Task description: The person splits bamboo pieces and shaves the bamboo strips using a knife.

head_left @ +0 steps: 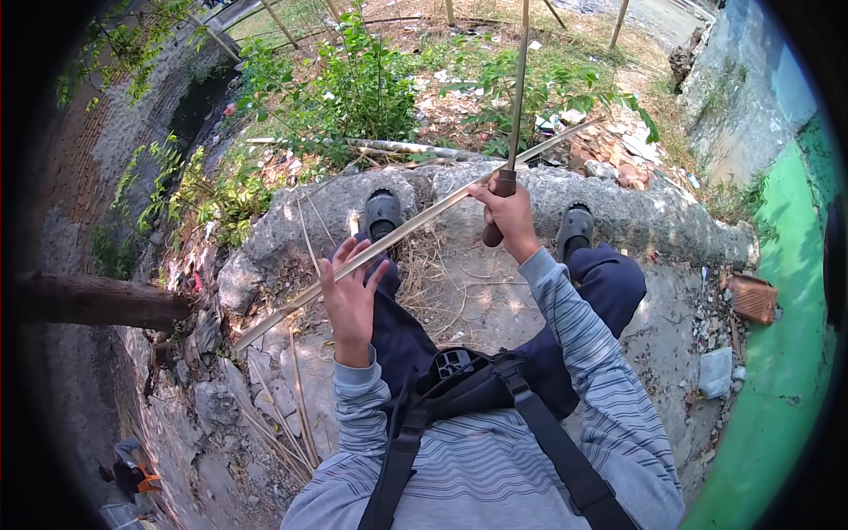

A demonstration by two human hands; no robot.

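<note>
Clenched w/ R hand [510,215] round brown handle [506,184] of long-bladed knife [519,93]; spread wide w/ L hand [350,305] at pale strip [424,217], slanting over legs [608,284] & crossing just above handle. Risk of strip rolling if propped so loosely, poss. nicking L hand.

ground: cracked concrete floor [495,305], dappled by sunlight | front: rough ledge [680,221], backed by green shrubs [371,93] | right: wall [777,371], partly painted green | left: brickwork [78,146] and tree trunk [106,301] seen
</note>
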